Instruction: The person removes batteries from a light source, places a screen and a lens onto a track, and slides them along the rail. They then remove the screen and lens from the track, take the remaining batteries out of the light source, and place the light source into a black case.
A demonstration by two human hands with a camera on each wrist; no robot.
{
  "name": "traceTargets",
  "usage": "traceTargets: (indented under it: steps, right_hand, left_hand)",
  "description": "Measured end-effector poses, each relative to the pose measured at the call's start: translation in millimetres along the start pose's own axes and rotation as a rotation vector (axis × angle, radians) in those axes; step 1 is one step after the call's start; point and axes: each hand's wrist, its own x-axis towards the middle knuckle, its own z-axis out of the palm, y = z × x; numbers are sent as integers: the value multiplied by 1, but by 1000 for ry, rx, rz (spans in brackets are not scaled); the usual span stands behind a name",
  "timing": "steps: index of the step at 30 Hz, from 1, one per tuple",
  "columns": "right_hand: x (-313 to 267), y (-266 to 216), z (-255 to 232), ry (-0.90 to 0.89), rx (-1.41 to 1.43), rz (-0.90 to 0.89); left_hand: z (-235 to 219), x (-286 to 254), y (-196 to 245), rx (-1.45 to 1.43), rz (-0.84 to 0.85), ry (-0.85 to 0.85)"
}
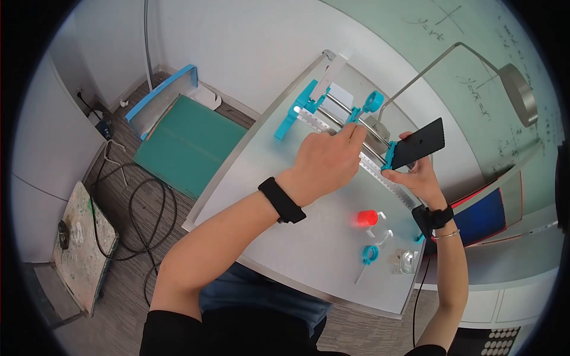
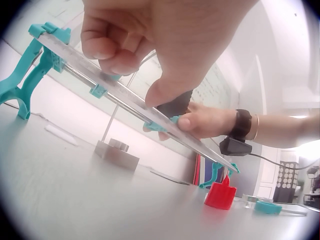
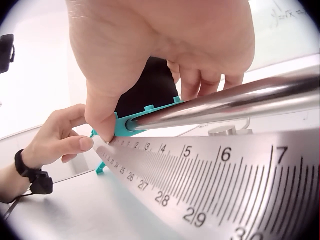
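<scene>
A metal rail with a ruler [image 1: 380, 172] spans teal end stands [image 1: 295, 110]. The left hand [image 1: 329, 160] has its fingers bent at a teal ring holder [image 1: 373, 101] on the rods; its exact fingertip contact is partly hidden. Farther along, the right hand [image 1: 420, 178] grips the teal base [image 1: 390, 155] of an upright black plate [image 1: 420, 144], thumb on the base and fingers behind the plate. In the left wrist view the right hand [image 2: 207, 122] is beyond the left hand [image 2: 175, 45]. The right wrist view shows the right thumb low by the ruler [image 3: 200, 170].
On the table [image 1: 279, 231] lie a red cylinder [image 1: 367, 218], a loose teal ring [image 1: 370, 255] and a clear square piece [image 1: 405, 261]. A lamp [image 1: 518, 95] arches over the far side. A green-topped seat [image 1: 187, 145] and a coiled black cable are at left.
</scene>
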Motion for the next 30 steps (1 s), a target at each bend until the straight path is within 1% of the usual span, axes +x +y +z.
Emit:
traceTargets:
  steps: [2, 5, 8, 11, 14, 21, 30]
  right_hand:
    - [0, 1, -1, -15, -28, 1]
    - [0, 0, -1, -13, -50, 9]
    - [-1, 0, 0, -1, -43, 14]
    - [-1, 2, 0, -11, -9, -1]
    - [-1, 1, 0, -16, 4, 7]
    - [-1, 2, 0, -7, -4, 10]
    - [-1, 2, 0, -10, -22, 2]
  left_hand:
    - [1, 1, 1, -23, 10, 22]
    - [7, 5, 10, -55, 17, -32]
    - [21, 6, 25, -65, 37, -9]
    - [28, 7, 35, -47, 41, -29]
    - [28, 6, 34, -57, 62, 4]
    - [29, 5, 35, -40, 50, -14]
    - [28, 6, 35, -36, 56, 12]
